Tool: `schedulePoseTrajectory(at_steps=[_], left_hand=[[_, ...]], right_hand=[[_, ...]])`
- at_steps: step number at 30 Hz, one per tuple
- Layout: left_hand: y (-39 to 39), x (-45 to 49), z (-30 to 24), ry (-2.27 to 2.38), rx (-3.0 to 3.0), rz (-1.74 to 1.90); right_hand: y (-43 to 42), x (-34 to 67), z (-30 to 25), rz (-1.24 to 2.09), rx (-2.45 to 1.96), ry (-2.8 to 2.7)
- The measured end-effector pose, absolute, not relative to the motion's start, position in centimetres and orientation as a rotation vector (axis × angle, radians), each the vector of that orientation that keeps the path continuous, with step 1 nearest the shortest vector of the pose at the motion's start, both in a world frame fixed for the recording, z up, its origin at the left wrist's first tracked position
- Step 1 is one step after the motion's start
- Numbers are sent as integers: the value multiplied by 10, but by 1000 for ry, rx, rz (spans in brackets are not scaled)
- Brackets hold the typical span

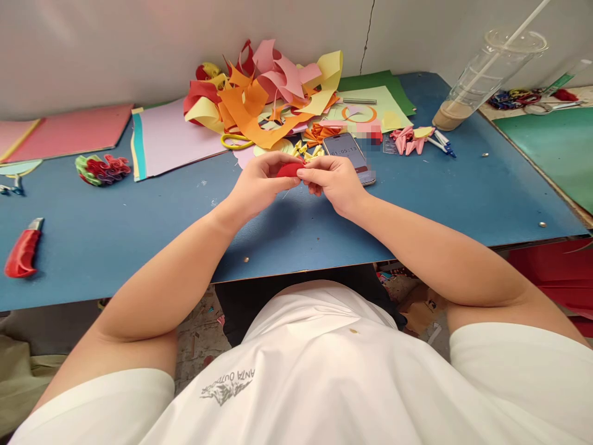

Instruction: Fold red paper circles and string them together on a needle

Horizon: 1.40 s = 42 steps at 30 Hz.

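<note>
Fingers: the fingers (pixel 303 175) of both hands were pressed together on a small red paper piece (pixel 290 169), pinching it from either end.
Left hand: the left hand (pixel 259 185) curled around the piece's left end, thumb on the near side.
Right hand: the right hand (pixel 334 181) nipped the right end with thumb and forefinger, the other fingers tucked under.
Red paper piece, place: held just above the blue tabletop (pixel 139 235), directly in front of the phone (pixel 349 156) and touching nothing else.
Handling: it looked light, thin and soft, easily creased or torn, not slippery; my judgement is that it wants a gentle pinch at its ends or folded edges, not a squeeze across the middle.
Axis: its long axis ran left to right between the two hands; which end was the front could not be told, since the fingers covered most of it.
Beyond the phone: a heap of paper scraps (pixel 264 99) in orange, pink, yellow and red, with yellow-handled scissors (pixel 236 141) at its near edge.
Right of the phone: a plastic cup (pixel 482 80) with a straw, well apart.
Far left of the phone: a red-handled knife (pixel 22 250) near the tabletop's front edge, and a folded paper bundle (pixel 102 169) behind it.
</note>
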<state>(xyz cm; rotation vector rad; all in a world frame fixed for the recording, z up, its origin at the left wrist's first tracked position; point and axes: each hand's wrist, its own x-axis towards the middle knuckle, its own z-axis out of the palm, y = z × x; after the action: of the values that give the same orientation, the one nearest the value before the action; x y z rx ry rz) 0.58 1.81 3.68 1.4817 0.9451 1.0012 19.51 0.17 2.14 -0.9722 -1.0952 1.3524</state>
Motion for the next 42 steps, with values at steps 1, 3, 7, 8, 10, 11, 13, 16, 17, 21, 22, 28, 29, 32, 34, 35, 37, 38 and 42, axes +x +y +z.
schedulePoseTrajectory(at_steps=[1, 3, 7, 8, 10, 11, 13, 16, 17, 21, 22, 28, 29, 32, 34, 35, 37, 38, 42], left_hand=[[18, 6, 37, 949, 1478, 995], [19, 5, 37, 959, 1468, 980], [20, 5, 38, 983, 1431, 950], [20, 5, 39, 982, 1417, 945], [20, 5, 40, 968, 1382, 938], [20, 4, 40, 960, 1363, 935], [20, 4, 40, 951, 1334, 926], [21, 3, 39, 948, 1336, 910], [21, 3, 39, 946, 1342, 908], [22, 2, 36, 967, 1320, 900], [22, 3, 36, 977, 1303, 894], [20, 4, 38, 1046, 1205, 818], [19, 4, 38, 1046, 1201, 813], [18, 4, 40, 1025, 1209, 815], [18, 4, 41, 1011, 1234, 822], [18, 4, 41, 1009, 1246, 828], [17, 5, 41, 1019, 1268, 847], [17, 5, 41, 1029, 1277, 858], [15, 8, 40, 1059, 1307, 894]], right_hand=[[2, 195, 21, 1359, -983, -1093], [2, 196, 20, 1371, -1003, -1094], [4, 197, 17, 1368, -1006, -1116], [4, 197, 16, 1359, -996, -1130], [4, 198, 16, 1341, -969, -1162], [4, 198, 16, 1336, -956, -1176], [4, 198, 16, 1339, -935, -1191], [3, 198, 16, 1359, -916, -1185], [3, 198, 17, 1367, -913, -1179], [2, 197, 17, 1394, -909, -1158], [2, 197, 17, 1395, -910, -1155], [3, 197, 12, 1339, -909, -1195], [3, 197, 11, 1330, -900, -1202], [4, 198, 9, 1315, -877, -1225], [4, 197, 8, 1298, -870, -1237], [4, 197, 7, 1288, -867, -1238], [5, 196, 7, 1275, -860, -1229], [5, 196, 6, 1274, -855, -1223], [6, 195, 5, 1280, -843, -1204]])
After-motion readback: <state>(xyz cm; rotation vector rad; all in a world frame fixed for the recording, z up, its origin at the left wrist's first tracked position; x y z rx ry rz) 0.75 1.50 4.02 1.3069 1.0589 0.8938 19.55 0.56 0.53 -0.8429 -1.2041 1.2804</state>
